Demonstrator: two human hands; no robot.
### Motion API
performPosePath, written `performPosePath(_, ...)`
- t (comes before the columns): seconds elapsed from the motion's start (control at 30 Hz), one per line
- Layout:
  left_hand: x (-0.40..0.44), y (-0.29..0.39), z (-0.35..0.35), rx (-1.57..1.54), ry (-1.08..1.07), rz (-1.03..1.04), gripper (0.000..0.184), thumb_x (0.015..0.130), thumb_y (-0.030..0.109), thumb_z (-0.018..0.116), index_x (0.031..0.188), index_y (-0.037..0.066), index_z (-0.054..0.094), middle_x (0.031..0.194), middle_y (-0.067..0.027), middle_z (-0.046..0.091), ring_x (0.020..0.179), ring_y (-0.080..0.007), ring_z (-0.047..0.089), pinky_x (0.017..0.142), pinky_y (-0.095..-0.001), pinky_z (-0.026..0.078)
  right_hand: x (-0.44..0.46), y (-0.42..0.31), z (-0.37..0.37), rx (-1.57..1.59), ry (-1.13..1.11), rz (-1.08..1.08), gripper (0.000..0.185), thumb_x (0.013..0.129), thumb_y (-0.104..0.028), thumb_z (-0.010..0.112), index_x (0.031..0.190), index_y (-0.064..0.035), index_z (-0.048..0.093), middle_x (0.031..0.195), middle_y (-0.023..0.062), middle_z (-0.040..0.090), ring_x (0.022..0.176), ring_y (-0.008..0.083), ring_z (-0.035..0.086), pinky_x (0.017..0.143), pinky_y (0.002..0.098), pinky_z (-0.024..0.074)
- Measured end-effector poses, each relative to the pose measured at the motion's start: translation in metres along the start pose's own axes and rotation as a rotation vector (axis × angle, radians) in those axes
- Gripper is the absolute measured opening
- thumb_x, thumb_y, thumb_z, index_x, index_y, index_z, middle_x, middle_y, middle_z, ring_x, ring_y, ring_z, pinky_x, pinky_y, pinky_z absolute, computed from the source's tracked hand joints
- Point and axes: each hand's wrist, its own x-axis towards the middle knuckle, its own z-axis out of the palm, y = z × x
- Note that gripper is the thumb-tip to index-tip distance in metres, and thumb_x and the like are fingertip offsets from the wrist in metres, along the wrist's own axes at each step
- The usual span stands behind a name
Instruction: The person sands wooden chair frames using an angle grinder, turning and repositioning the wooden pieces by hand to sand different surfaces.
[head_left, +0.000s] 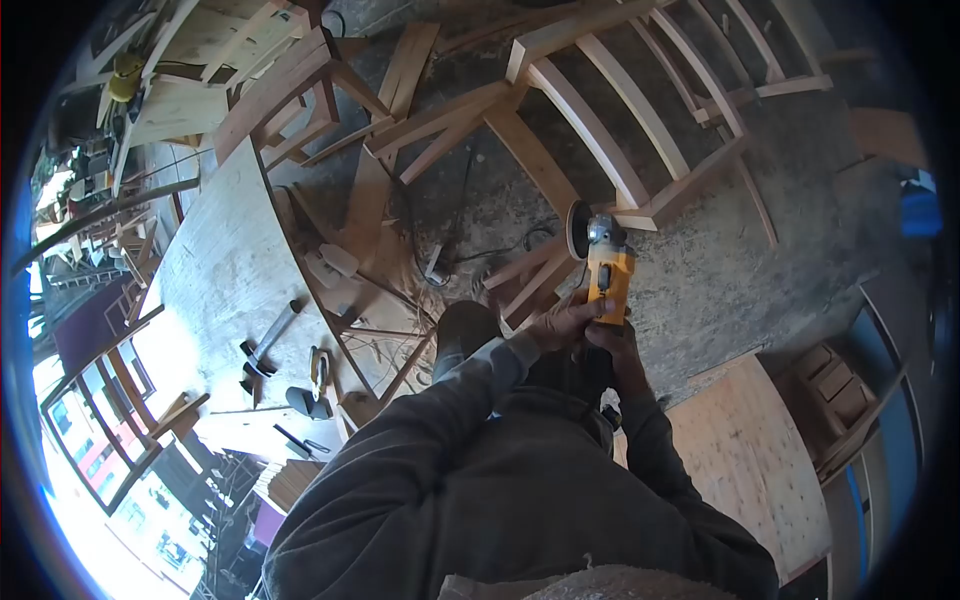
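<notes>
Both left hand (pixel 568 322) and right hand (pixel 616 345) clamp the yellow grinder (pixel 609 280) (disc (pixel 578 230) foremost).

Ahead: disc-fitted power grinder (pixel 608 270), held near a curved-slat wooden frame (pixel 660 208) on concrete floor (pixel 810 235). Left: broad flat tabletop (pixel 215 275), long-handled tool (pixel 275 335) upon it. Right: curved-edge wooden panel (pixel 745 450).

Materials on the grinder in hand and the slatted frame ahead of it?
Grinder body: probably molded plastic, yellow with dark parts, smooth-looking. Gear head: likely bare metal, silvery with highlights. Slatted frame: wood, apparently unfinished, going by its pale, matte, uncoated-looking surfaces; species can't be told.
</notes>
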Motion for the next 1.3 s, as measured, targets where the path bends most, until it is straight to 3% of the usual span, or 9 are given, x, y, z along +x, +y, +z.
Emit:
performPosePath(0.1, 0.005, -0.031, 0.012, -0.127, 0.042, 0.171, 0.061, 0.089, 0.048, 0.079, 0.125, 0.001, 0.063, 0.111, -0.0105, 0.07, 0.093, -0.0196, 0.071, 0.08, -0.0323, 0.061, -0.006, 0.014, -0.01, -0.058, -0.005, -0.001, 0.047, 0.085, -0.011, 0.074, 0.128, -0.0007, 0.056, 0.101, 0.01, 0.068, 0.082, 0.0188, 0.071, 0.074, 0.0322, 0.0586)
performPosePath(0.2, -0.009, -0.043, 0.011, -0.132, 0.036, 0.15, 0.06, 0.085, 0.044, 0.083, 0.122, 0.002, 0.064, 0.11, -0.0091, 0.071, 0.104, -0.0187, 0.069, 0.095, -0.0343, 0.056, -0.012, 0.026, -0.011, -0.1, -0.009, -0.006, 0.053, 0.084, -0.01, 0.075, 0.132, -0.0005, 0.053, 0.106, 0.0099, 0.067, 0.087, 0.0188, 0.071, 0.077, 0.0323, 0.0585)
performPosePath(0.57, -0.138, -0.053, 0.0, -0.029, 0.359, 0.385, 0.047, 0.085, 0.034, 0.084, 0.117, 0.004, 0.066, 0.098, 0.0003, 0.067, 0.087, -0.01, 0.063, 0.078, -0.0281, 0.052, -0.042, 0.067, 0.063, -0.668, -0.327, -0.151, 0.048, 0.093, -0.034, 0.075, 0.123, 0.0008, 0.063, 0.104, 0.0048, 0.068, 0.095, 0.0099, 0.062, 0.087, 0.0285, 0.0495)
performPosePath(0.6, -0.151, -0.057, -0.004, -0.089, 0.362, 0.421, 0.045, 0.085, 0.031, 0.084, 0.117, 0.003, 0.066, 0.097, 0.0003, 0.068, 0.084, -0.0099, 0.064, 0.076, -0.0276, 0.052, -0.042, 0.075, 0.069, -0.694, -0.31, -0.175, 0.057, 0.088, -0.04, 0.081, 0.125, 0.0011, 0.065, 0.101, 0.0085, 0.072, 0.098, 0.019, 0.069, 0.089, 0.0353, 0.0527)
performPosePath(0.8, -0.229, -0.069, -0.04, 0.06, 0.618, 0.651, 0.045, 0.082, 0.026, 0.085, 0.115, 0.0, 0.067, 0.098, -0.0024, 0.073, 0.086, -0.011, 0.069, 0.08, -0.0282, 0.057, -0.054, 0.086, 0.077, -0.602, -0.421, -0.013, 0.036, 0.093, -0.028, 0.078, 0.116, -0.0034, 0.066, 0.096, 0.005, 0.071, 0.09, 0.0147, 0.071, 0.079, 0.0286, 0.0546)
performPosePath(0.87, -0.251, -0.072, -0.049, 0.145, 0.759, 0.685, 0.051, 0.08, 0.025, 0.089, 0.118, -0.001, 0.067, 0.1, -0.003, 0.073, 0.088, -0.0104, 0.068, 0.082, -0.0295, 0.057, -0.054, 0.082, 0.071, -0.682, -0.313, 0.046, 0.025, 0.096, -0.02, 0.076, 0.112, -0.0047, 0.066, 0.094, 0.0027, 0.069, 0.083, 0.0122, 0.07, 0.072, 0.0254, 0.0555)
performPosePath(1.07, -0.321, -0.07, -0.061, 0.229, 1.148, 0.788, 0.049, 0.079, 0.021, 0.087, 0.118, -0.001, 0.066, 0.099, -0.003, 0.071, 0.086, -0.01, 0.065, 0.077, -0.0275, 0.054, -0.012, 0.07, 0.033, -0.829, -0.214, 0.094, 0.032, 0.094, -0.025, 0.078, 0.116, -0.0058, 0.063, 0.097, 0.0058, 0.071, 0.084, 0.015, 0.071, 0.073, 0.0294, 0.0577)
performPosePath(1.17, -0.346, -0.048, -0.085, 0.199, 1.351, 0.805, 0.042, 0.081, 0.017, 0.081, 0.114, -0.004, 0.068, 0.095, -0.0058, 0.073, 0.083, -0.0126, 0.067, 0.074, -0.0293, 0.054, -0.001, 0.067, 0.035, -0.816, -0.2, 0.088, 0.03, 0.094, -0.023, 0.079, 0.112, -0.005, 0.063, 0.093, 0.0033, 0.068, 0.08, 0.0122, 0.07, 0.065, 0.0263, 0.0548)
performPosePath(1.3, -0.372, -0.024, -0.185, 0.204, 1.436, 0.891, 0.039, 0.08, 0.026, 0.085, 0.102, -0.003, 0.072, 0.081, -0.0023, 0.071, 0.068, -0.0115, 0.066, 0.062, -0.0292, 0.053, -0.018, 0.052, 0.034, -0.848, -0.156, 0.095, 0.031, 0.094, -0.024, 0.079, 0.112, -0.0045, 0.062, 0.094, 0.0037, 0.068, 0.078, 0.0128, 0.069, 0.066, 0.0263, 0.0534)
